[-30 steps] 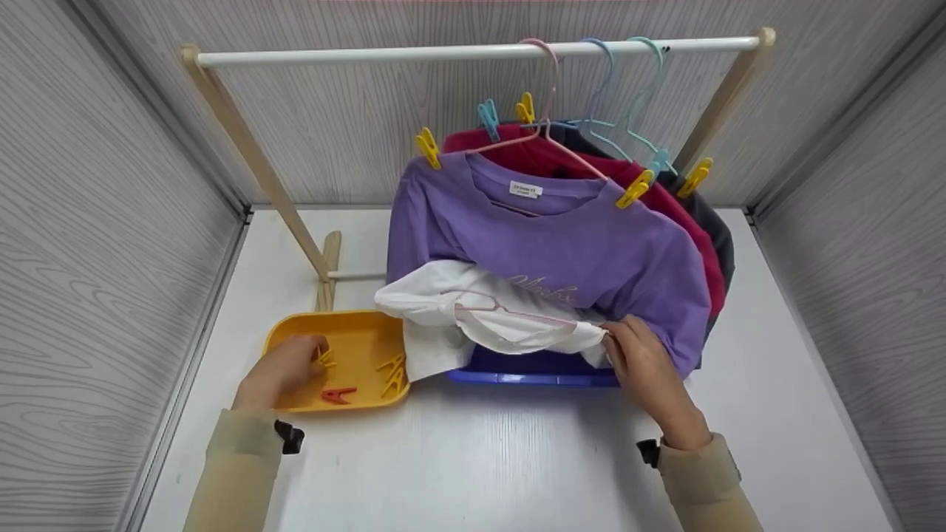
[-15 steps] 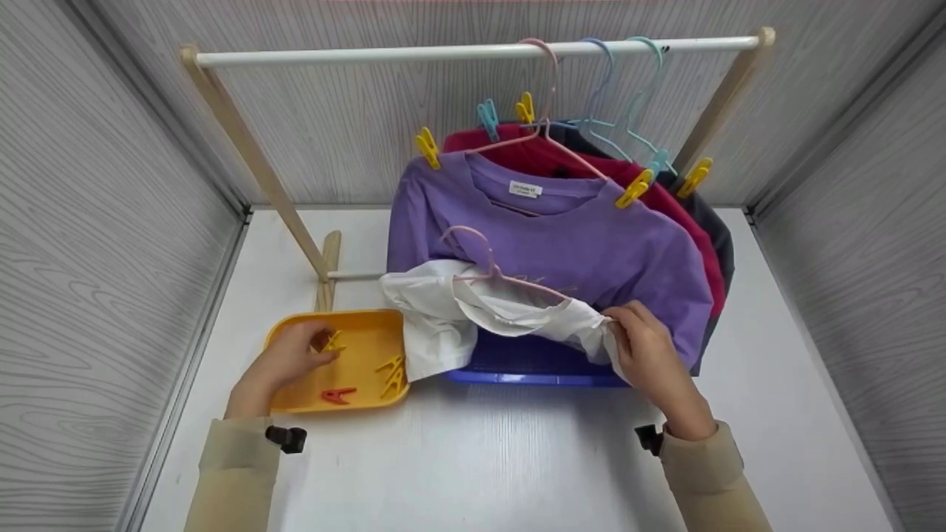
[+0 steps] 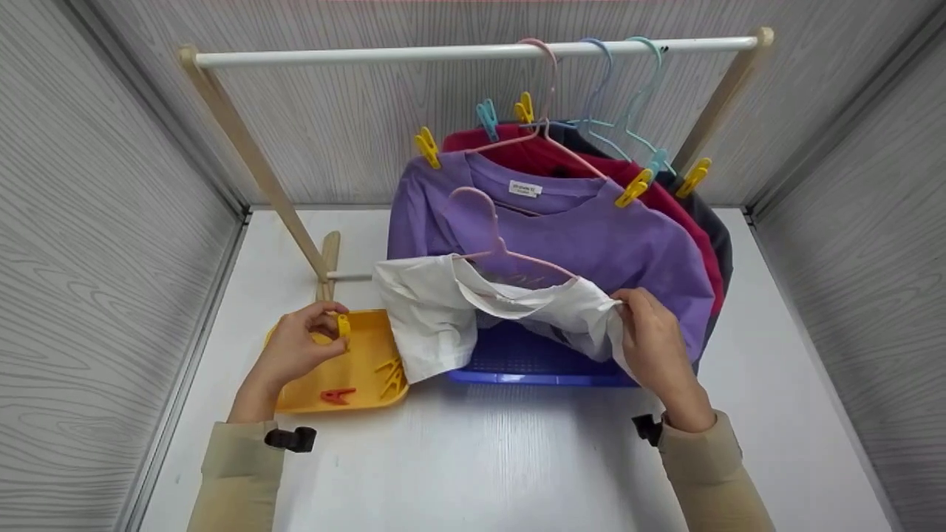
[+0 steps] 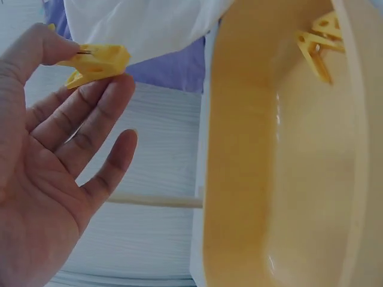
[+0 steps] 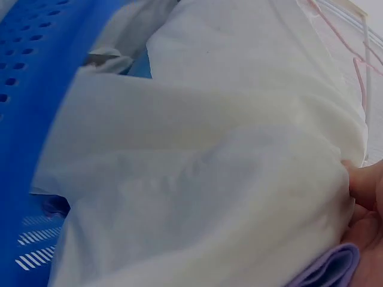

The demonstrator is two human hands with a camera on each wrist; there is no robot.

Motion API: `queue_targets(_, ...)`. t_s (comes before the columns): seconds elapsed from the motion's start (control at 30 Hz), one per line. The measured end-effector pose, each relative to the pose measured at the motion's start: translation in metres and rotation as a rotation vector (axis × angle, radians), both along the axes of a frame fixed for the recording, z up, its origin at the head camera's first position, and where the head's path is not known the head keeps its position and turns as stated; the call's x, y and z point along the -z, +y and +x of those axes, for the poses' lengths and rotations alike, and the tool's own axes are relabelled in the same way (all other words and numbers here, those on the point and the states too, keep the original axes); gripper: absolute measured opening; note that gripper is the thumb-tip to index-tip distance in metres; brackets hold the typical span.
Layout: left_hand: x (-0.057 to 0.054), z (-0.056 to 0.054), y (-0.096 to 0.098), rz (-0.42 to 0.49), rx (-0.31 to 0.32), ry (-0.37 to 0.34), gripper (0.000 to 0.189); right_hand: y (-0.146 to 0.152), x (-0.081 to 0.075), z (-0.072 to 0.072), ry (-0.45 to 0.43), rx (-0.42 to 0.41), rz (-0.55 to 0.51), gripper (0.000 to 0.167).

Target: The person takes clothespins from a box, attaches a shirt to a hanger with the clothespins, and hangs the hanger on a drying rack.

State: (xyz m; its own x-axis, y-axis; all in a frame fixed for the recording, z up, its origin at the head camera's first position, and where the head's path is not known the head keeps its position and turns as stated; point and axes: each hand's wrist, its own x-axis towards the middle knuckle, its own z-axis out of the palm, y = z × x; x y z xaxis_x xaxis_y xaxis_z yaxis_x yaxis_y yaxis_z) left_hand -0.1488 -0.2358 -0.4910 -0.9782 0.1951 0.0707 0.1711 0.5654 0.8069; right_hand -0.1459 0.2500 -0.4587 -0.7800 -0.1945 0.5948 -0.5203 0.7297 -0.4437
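Between thumb and fingertips my left hand (image 3: 301, 346) pinches a yellow clothespin (image 4: 99, 63), raised over the left part of the yellow tray (image 3: 295, 399). My right hand (image 3: 656, 347) grips a white shirt (image 3: 429, 314) at its right shoulder. A pink hanger (image 3: 501, 247) sits inside the shirt's neck, its hook standing up in front of the purple shirt (image 3: 532, 229). In the right wrist view the white cloth (image 5: 209, 173) fills the middle, and the fingers (image 5: 364, 185) hold its edge.
Purple, red and dark shirts hang on hangers from the white rail (image 3: 369, 55), pinned with yellow and blue clothespins. A blue basket (image 3: 532, 378) lies under the white shirt. Yellow clothespins (image 3: 392, 377) and a red clothespin (image 3: 338, 397) lie in the tray.
My left hand has lifted the yellow clothespin from the tray. My right hand has raised the white shirt's shoulder, and the pink hanger's hook has swung from lying down to upright.
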Motion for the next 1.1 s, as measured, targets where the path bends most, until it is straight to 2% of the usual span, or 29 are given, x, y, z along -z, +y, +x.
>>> queue_targets(0.1, -0.019, 0.006, 0.01, 0.031, 0.008, 0.024, 0.033, 0.0, -0.007, -0.002, 0.013, -0.008, -0.022, 0.016)
queue_targets(0.17, -0.025, 0.008, 0.015, 0.051, 0.007, 0.032, 0.031, 0.0, -0.012, -0.003, 0.024, -0.01, -0.033, 0.015)
queue_targets(0.33, -0.012, 0.001, 0.01, 0.128, 0.01, 0.036, 0.032, -0.003, -0.021, -0.005, 0.023, 0.002, -0.054, 0.013)
queue_targets(0.4, -0.012, 0.0, 0.011, 0.162, 0.024, 0.044, 0.032, -0.005, -0.022, -0.006, 0.028, 0.005, -0.056, 0.012)
queue_targets(0.53, -0.017, 0.001, 0.015, 0.204, 0.055, 0.042, 0.033, -0.008, -0.022, -0.009, 0.05, 0.002, -0.062, 0.011)
queue_targets(0.73, -0.027, 0.002, 0.025, 0.195, 0.057, 0.043, 0.036, -0.01, -0.02, -0.011, 0.044, 0.01, -0.083, 0.011)
queue_targets(0.87, -0.032, 0.003, 0.034, 0.208, 0.066, 0.09, 0.035, -0.009, -0.018, -0.012, 0.021, 0.02, -0.088, 0.01)
queue_targets(1.1, -0.04, 0.003, 0.051, 0.2, 0.096, 0.223, 0.031, -0.011, -0.015, -0.013, 0.012, 0.014, -0.094, 0.008)
